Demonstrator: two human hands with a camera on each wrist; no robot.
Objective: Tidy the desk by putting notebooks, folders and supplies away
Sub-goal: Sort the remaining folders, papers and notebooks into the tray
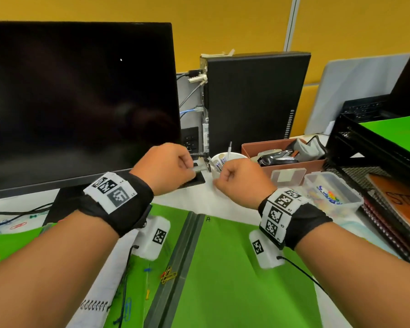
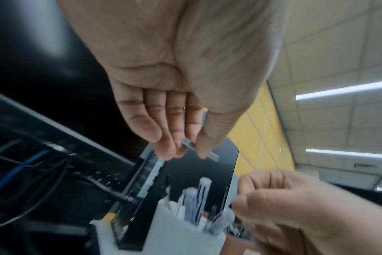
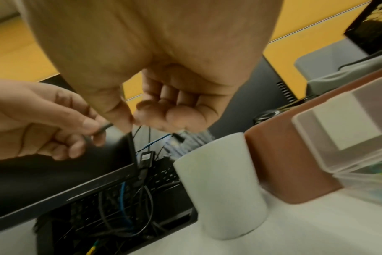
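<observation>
My left hand [image 1: 189, 170] hovers in front of the monitor's lower right corner and pinches a small flat silver-grey strip [image 2: 199, 150] between thumb and fingertips. Just to its right is a white cup [image 1: 232, 154] with several pens standing in it. My right hand [image 1: 225, 176] is curled into a loose fist at the cup's near side, thumb against forefinger [image 3: 142, 107], and I see nothing in it. The two hands are a few centimetres apart. A green folder [image 1: 234, 268] lies flat on the desk under my forearms. At the lower left lies a spiral notebook [image 1: 92, 304].
A black monitor [image 1: 81, 102] fills the left; a PC tower [image 1: 256, 98] stands behind the cup. Right of the cup are a brown tray [image 1: 294, 165], clear plastic boxes [image 1: 331, 192] and a black mesh rack [image 1: 365, 147]. Paper clips [image 1: 168, 274] lie loose.
</observation>
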